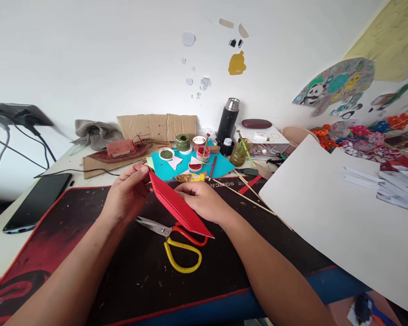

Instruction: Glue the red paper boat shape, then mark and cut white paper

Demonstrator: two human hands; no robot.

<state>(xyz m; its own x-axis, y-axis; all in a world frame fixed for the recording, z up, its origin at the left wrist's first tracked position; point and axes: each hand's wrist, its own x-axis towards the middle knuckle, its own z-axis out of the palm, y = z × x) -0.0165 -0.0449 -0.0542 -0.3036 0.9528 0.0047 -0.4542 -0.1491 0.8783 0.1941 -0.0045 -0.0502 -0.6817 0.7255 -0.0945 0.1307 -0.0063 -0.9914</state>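
Both of my hands hold a red ridged piece of paper point(178, 206), pleated along its length and tilted over the black and red desk mat point(88, 253). My left hand point(127, 194) pinches its upper left end with closed fingers. My right hand point(204, 199) grips the far edge near the middle, fingers curled round it. Under the paper lie scissors point(177, 240) with a red and a yellow handle, blades pointing left.
A phone point(37, 201) lies at the left. Behind the mat sit a teal sheet point(221, 167) with paint pots point(182, 141), brushes, a glue tube, a model boat point(119, 151) and a black flask point(228, 118). Thin sticks point(245, 197) and a large white sheet point(343, 217) lie right.
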